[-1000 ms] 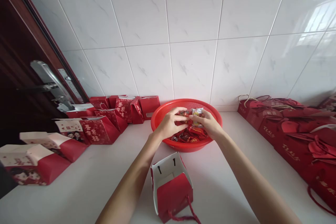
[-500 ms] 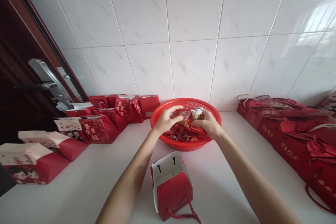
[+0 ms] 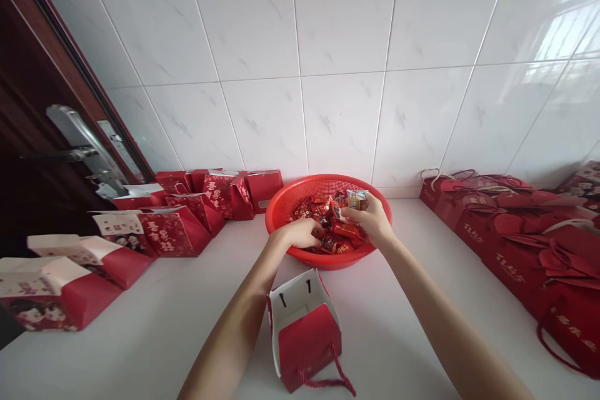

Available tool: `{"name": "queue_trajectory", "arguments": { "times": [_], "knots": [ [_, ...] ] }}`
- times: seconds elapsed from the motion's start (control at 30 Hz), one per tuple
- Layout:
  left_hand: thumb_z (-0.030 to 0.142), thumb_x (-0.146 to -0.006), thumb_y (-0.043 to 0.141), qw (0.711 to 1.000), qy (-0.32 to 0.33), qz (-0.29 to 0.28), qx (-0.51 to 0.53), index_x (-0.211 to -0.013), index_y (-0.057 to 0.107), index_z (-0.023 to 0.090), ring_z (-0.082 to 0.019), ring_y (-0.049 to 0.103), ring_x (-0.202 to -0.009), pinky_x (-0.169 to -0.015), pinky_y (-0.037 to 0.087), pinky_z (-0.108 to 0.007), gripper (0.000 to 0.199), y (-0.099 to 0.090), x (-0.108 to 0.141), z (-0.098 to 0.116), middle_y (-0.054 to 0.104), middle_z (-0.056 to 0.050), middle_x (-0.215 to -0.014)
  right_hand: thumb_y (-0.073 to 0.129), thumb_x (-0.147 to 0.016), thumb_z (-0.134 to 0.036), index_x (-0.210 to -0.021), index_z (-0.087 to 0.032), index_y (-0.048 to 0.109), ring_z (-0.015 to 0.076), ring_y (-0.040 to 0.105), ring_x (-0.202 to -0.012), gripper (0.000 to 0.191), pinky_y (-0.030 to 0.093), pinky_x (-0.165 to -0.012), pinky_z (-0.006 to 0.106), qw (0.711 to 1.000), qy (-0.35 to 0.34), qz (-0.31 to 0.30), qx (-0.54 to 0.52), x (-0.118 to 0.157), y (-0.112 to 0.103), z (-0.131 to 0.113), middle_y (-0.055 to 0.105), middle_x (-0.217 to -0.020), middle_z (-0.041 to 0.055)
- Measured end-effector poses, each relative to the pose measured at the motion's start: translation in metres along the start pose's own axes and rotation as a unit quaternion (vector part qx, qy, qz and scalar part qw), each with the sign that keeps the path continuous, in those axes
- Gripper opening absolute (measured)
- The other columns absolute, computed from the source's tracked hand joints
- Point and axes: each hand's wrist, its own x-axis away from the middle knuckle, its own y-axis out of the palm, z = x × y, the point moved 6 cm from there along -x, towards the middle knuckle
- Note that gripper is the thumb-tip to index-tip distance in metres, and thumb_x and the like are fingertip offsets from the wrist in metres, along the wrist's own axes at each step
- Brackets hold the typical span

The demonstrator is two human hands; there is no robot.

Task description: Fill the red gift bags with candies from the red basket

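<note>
A red plastic basket holds many wrapped candies, mostly in red wrappers. My right hand is closed on a wrapped candy with a white and gold wrapper, held over the right side of the basket. My left hand reaches down over the basket's near left rim. Its fingers curl into the candies, and what they grip is hidden. Between my forearms stands an open red gift box, white inside, its twisted red cord handle hanging at the front. I see no candies in the visible part of its inside.
Several red and cream gift boxes with flaps up stand in rows at the left. Along the right, several closed red boxes with cord handles form a row. A tiled wall rises behind the white tabletop.
My left hand has lowered from above the basket into the candies, and its fingers have curled in. My right hand still holds the white and gold candy, barely moved. The view has shifted slightly.
</note>
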Motion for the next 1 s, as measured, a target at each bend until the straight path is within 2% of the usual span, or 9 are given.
{"name": "queue_trajectory", "arguments": {
  "times": [0.13, 0.27, 0.4, 0.5, 0.6, 0.67, 0.73, 0.87, 1.0],
  "knots": [
    [0.03, -0.066, 0.074, 0.999, 0.006, -0.02, -0.028, -0.108, 0.072, 0.019, -0.027, 0.069, -0.095, -0.071, 0.049, -0.027, 0.043, 0.004, 0.001, 0.001, 0.076, -0.007, -0.109, 0.08, -0.052, -0.024, -0.079, -0.021, 0.053, 0.0189, 0.063, -0.067, 0.039, 0.06, -0.06, 0.034, 0.999, 0.035, -0.026, 0.007, 0.001, 0.004, 0.002, 0.063, -0.07, -0.0021],
    [0.029, -0.06, 0.077, 1.0, 0.0, -0.017, -0.026, -0.118, 0.067, 0.021, -0.028, 0.068, -0.099, -0.072, 0.049, -0.027, 0.059, 0.006, -0.001, -0.002, 0.072, -0.009, -0.119, 0.077, -0.052, -0.019, -0.08, -0.02, 0.055, 0.0174, 0.062, -0.066, 0.036, 0.059, -0.059, 0.032, 0.997, 0.049, -0.053, 0.026, 0.003, 0.009, 0.002, 0.062, -0.071, -0.0026],
    [0.026, -0.06, 0.075, 0.999, 0.003, -0.009, -0.039, -0.106, 0.071, 0.02, -0.026, 0.069, -0.09, -0.064, 0.046, -0.026, 0.047, 0.005, 0.001, 0.002, 0.075, -0.007, -0.105, 0.077, -0.054, -0.02, -0.077, -0.02, 0.053, 0.0188, 0.065, -0.069, 0.033, 0.058, -0.06, 0.031, 0.99, 0.071, -0.115, 0.041, 0.006, 0.017, 0.004, 0.064, -0.072, -0.0008],
    [0.025, -0.059, 0.076, 0.999, 0.017, 0.005, -0.028, -0.087, 0.073, 0.02, -0.024, 0.067, -0.079, -0.059, 0.043, -0.026, 0.029, 0.003, 0.004, 0.006, 0.073, -0.003, -0.082, 0.077, -0.058, -0.021, -0.077, -0.02, 0.053, 0.018, 0.065, -0.068, 0.031, 0.057, -0.059, 0.031, 0.985, 0.083, -0.14, 0.05, 0.007, 0.019, 0.006, 0.065, -0.073, -0.0001],
    [0.026, -0.058, 0.078, 0.995, 0.038, 0.083, 0.04, -0.074, 0.07, 0.019, -0.023, 0.064, -0.071, -0.057, 0.041, -0.026, 0.019, -0.007, 0.005, 0.008, 0.067, 0.0, -0.067, 0.075, -0.059, -0.021, -0.078, -0.02, 0.054, 0.0168, 0.064, -0.068, 0.028, 0.056, -0.059, 0.029, 0.985, 0.074, -0.151, 0.043, 0.006, 0.021, 0.006, 0.065, -0.074, 0.0003],
    [0.028, -0.062, 0.077, 0.976, 0.06, 0.17, 0.118, -0.075, 0.07, 0.019, -0.022, 0.064, -0.073, -0.059, 0.042, -0.026, 0.018, -0.017, 0.006, 0.006, 0.068, -0.001, -0.07, 0.073, -0.06, -0.021, -0.078, -0.019, 0.056, 0.0161, 0.063, -0.067, 0.026, 0.055, -0.058, 0.028, 0.986, 0.069, -0.149, 0.039, 0.005, 0.02, 0.006, 0.064, -0.074, -0.0002],
    [0.034, -0.067, 0.076, 0.949, 0.079, 0.232, 0.198, -0.08, 0.071, 0.018, -0.021, 0.063, -0.071, -0.059, 0.044, -0.026, 0.022, -0.024, 0.007, 0.001, 0.069, -0.001, -0.073, 0.072, -0.059, -0.02, -0.078, -0.019, 0.056, 0.0155, 0.062, -0.066, 0.025, 0.055, -0.059, 0.028, 0.987, 0.067, -0.144, 0.035, 0.003, 0.02, 0.008, 0.063, -0.072, -0.001],
    [0.048, -0.071, 0.075, 0.911, 0.107, 0.239, 0.317, -0.082, 0.069, 0.016, -0.019, 0.063, -0.065, -0.058, 0.047, -0.028, 0.035, -0.025, 0.004, -0.006, 0.068, -0.001, -0.073, 0.069, -0.059, -0.017, -0.079, -0.019, 0.056, 0.0164, 0.064, -0.069, 0.024, 0.057, -0.063, 0.029, 0.987, 0.068, -0.145, 0.028, 0.001, 0.019, 0.01, 0.063, -0.071, -0.0017],
    [0.051, -0.071, 0.076, 0.896, 0.141, 0.231, 0.353, -0.084, 0.07, 0.014, -0.021, 0.066, -0.075, -0.068, 0.052, -0.03, 0.039, -0.027, 0.004, -0.003, 0.069, -0.003, -0.082, 0.067, -0.058, -0.017, -0.081, -0.019, 0.058, 0.0167, 0.065, -0.071, 0.024, 0.057, -0.065, 0.029, 0.987, 0.074, -0.142, 0.025, 0.003, 0.019, 0.008, 0.064, -0.072, -0.002]
  ]
}}
